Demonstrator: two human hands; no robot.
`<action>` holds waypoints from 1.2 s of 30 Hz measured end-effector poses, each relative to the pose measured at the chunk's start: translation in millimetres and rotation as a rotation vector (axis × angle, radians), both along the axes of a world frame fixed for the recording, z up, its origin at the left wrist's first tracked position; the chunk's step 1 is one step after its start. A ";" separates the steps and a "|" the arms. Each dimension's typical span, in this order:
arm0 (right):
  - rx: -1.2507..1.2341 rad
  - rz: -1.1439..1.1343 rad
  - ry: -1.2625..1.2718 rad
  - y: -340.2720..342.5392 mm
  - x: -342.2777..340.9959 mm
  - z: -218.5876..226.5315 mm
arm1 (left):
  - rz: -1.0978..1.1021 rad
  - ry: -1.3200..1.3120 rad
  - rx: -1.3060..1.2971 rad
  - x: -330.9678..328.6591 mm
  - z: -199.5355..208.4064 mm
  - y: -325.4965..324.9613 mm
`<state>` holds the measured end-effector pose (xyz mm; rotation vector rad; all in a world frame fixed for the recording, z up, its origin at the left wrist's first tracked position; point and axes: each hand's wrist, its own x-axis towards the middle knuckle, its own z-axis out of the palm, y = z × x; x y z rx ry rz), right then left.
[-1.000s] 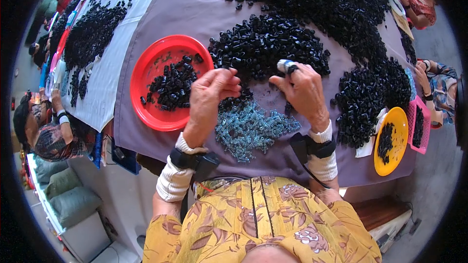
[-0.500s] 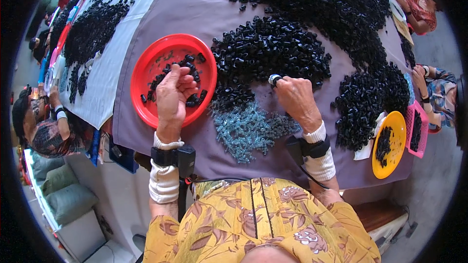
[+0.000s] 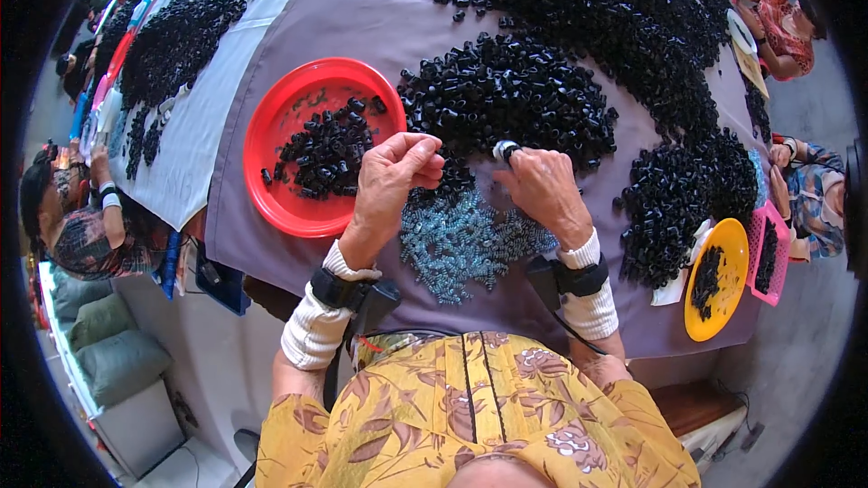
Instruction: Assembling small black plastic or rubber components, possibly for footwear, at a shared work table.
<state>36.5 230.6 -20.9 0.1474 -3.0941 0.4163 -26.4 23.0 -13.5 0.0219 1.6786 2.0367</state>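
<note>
My left hand point(image 3: 393, 190) is closed, thumb and fingertips pressed together, just right of the red plate point(image 3: 259, 113). Whatever it pinches, if anything, is too small to make out. My right hand point(image 3: 547, 194) is curled with the knuckles up, and a black-and-white band or piece point(image 3: 506, 150) shows at its fingertips. What lies inside that grip is hidden. Small black tube-shaped plastic pieces point(image 3: 325, 149) lie in the plate. Beyond both hands rises a larger heap of black pieces point(image 3: 506, 90). Between my wrists spreads a pile of small pale-blue, coil-like pieces point(image 3: 461, 248).
More black pieces point(image 3: 674, 203) are heaped at the right and far side of the grey-purple cloth point(image 3: 298, 18). A yellow plate point(image 3: 728, 258) and a pink basket point(image 3: 769, 253) stand at the right edge. Other people sit along both sides.
My left hand has moved right, from over the red plate to beside my right hand, and its fingers have drawn together. My right hand has stayed almost in place.
</note>
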 end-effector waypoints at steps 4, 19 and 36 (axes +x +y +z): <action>0.001 -0.007 0.249 -4.5 -18.1 -2.0 | -0.055 0.019 -0.042 1.3 1.9 9.0; -0.142 -0.186 0.254 37.9 8.4 16.8 | -0.194 0.256 -0.291 -7.3 -1.2 22.7; 0.041 -0.090 0.119 4.5 -1.8 4.2 | -0.295 0.419 -0.316 -5.6 -10.7 45.6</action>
